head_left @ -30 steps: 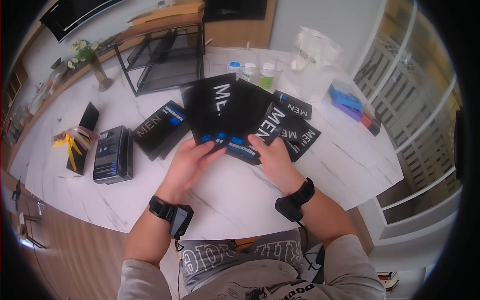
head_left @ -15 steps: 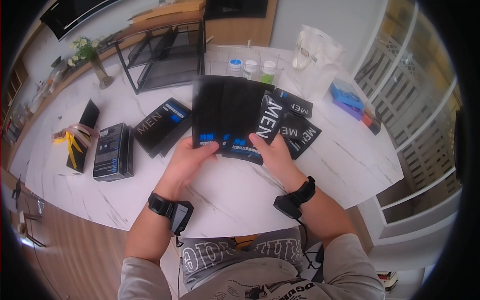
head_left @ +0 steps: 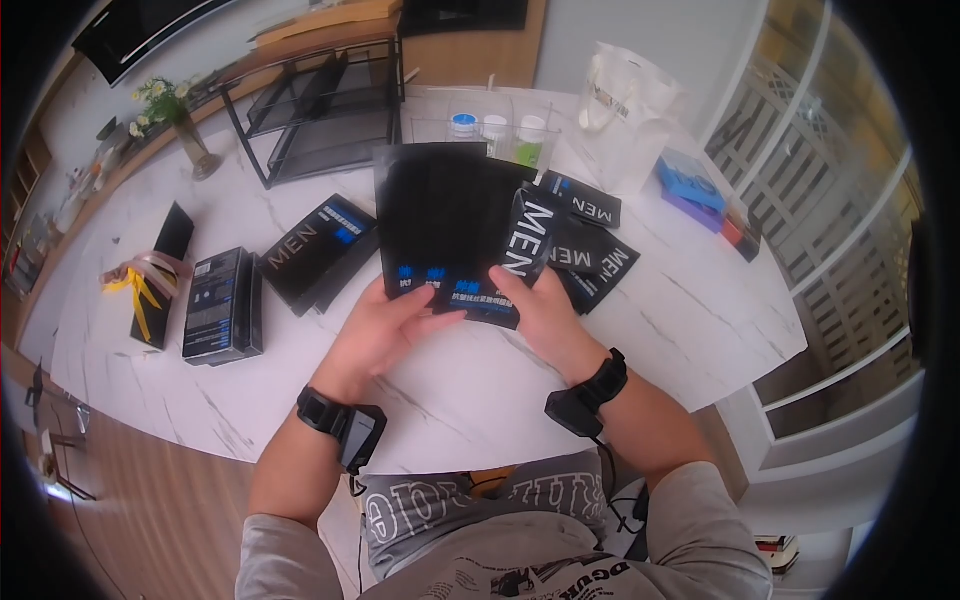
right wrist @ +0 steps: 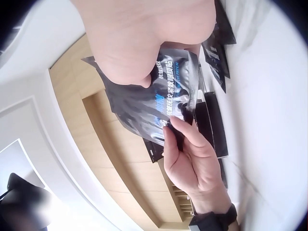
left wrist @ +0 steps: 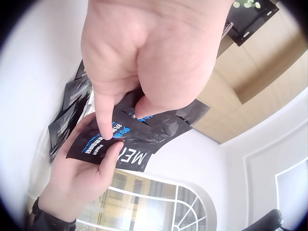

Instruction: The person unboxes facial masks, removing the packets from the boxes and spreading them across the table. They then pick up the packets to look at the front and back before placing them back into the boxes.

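Both hands on the pouches. Left hand (head_left: 385, 322) grasping the lower-left edge of a fanned stack of black pouches (head_left: 440, 215), thumb on the front face. Right hand (head_left: 548, 315) pinching the lower-right corner, thumb also in front. Stack is mid-frame in the head view, overlapping, blue and white print along the bottom; rightmost pouch reads MEN. Exact count: can't tell.

Loose pouches (head_left: 600, 258) lie on the desk (head_left: 450, 410) just right of the stack, partly behind it, also marked MEN. Flat MEN package (head_left: 318, 250) left of the stack, tilted in the frame. Further left, a black carton (head_left: 217, 305) with small print, then a box with a yellow ribbon (head_left: 148, 305) at the left of the frame.

Upper left to centre: flower vase (head_left: 198, 155), black mesh rack (head_left: 335, 145), bottles (head_left: 530, 143) in a clear holder. Upper right: white bag (head_left: 630, 120), blue box (head_left: 688, 178) near it.
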### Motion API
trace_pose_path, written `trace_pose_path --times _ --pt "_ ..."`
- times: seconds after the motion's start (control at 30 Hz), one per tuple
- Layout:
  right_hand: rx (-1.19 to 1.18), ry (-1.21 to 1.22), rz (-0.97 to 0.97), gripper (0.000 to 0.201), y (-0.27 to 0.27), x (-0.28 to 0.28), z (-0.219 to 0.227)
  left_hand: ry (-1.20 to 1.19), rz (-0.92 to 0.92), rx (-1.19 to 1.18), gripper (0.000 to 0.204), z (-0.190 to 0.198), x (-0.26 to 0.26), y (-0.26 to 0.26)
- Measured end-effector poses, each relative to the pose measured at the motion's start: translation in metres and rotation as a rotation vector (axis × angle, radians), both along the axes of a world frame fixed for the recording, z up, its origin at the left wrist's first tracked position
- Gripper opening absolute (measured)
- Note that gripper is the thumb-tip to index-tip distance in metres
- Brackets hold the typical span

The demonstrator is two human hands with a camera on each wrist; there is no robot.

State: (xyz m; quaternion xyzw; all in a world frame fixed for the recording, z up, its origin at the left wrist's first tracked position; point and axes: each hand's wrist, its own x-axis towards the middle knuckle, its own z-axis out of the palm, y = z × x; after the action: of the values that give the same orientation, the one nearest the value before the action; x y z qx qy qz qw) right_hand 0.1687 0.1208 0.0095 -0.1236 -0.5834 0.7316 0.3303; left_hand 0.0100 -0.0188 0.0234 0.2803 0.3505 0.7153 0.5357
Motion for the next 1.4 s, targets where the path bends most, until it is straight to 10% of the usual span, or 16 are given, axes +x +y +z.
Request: trace_pose_path --times 1.4 --pt "-0.027 0.024 -0.026 0.026 0.0048 0.0011 -0.0037 0.106 0.108 -0.085 0.026 -0.0023 -0.0025 0.0022"
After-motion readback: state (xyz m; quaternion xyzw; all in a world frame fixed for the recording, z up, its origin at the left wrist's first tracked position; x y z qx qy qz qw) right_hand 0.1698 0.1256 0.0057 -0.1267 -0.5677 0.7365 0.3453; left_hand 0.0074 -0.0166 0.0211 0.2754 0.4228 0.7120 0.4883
